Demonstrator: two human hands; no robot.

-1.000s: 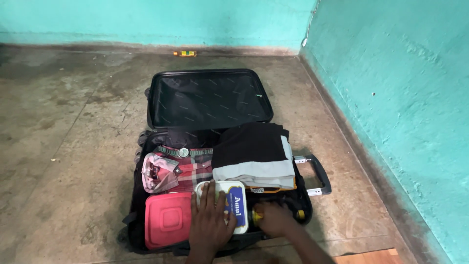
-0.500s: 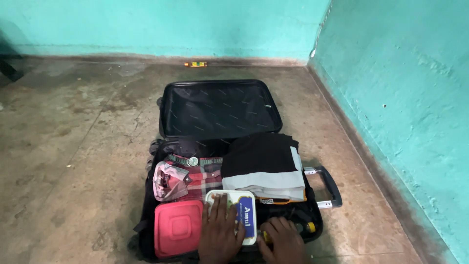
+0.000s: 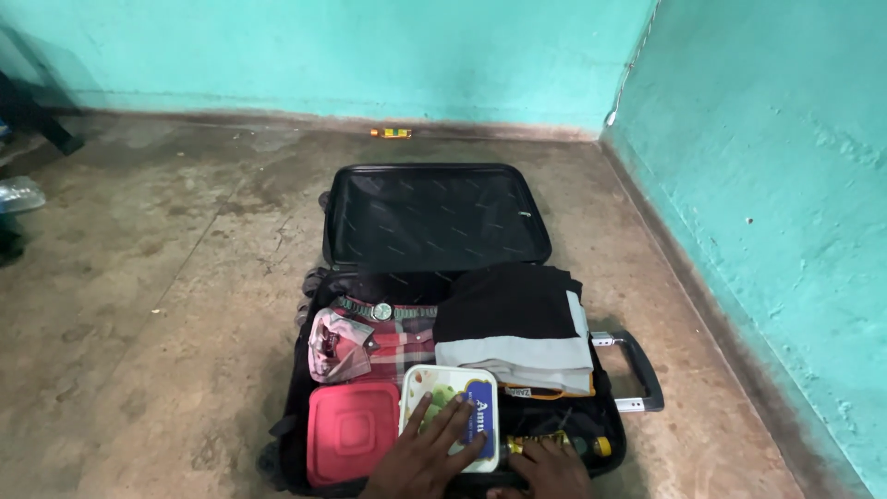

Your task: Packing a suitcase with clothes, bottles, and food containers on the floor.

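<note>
Both hands have slid toward the bottom edge of the view since a second ago, as the camera tips up to show more of the floor (image 3: pixel 139 305) and walls. Left hand (image 3: pixel 427 455) lies flat, fingers spread and released, on the white rectangular tub (image 3: pixel 449 407) with the blue label, which sits at the near end of the open black suitcase (image 3: pixel 434 217). Right hand (image 3: pixel 552 469), partly cut off by the frame edge, rests beside a yellow-capped bottle (image 3: pixel 554 444) lying in the suitcase's near right corner; whether it grips the bottle cannot be told. Just left of the tub sits a red square lidded container (image 3: pixel 351 431), touching it. Behind these lie a folded red plaid shirt (image 3: pixel 374 340) with a wristwatch (image 3: pixel 382 310) on top, and beside it a stack of folded black and grey clothes (image 3: pixel 516 323). Suitcase lid stands open against the floor beyond, and its pull handle (image 3: pixel 637 370) juts out at right, near the turquoise wall (image 3: pixel 767 185). A small yellow object (image 3: pixel 392 133) lies by the far wall's base.
</note>
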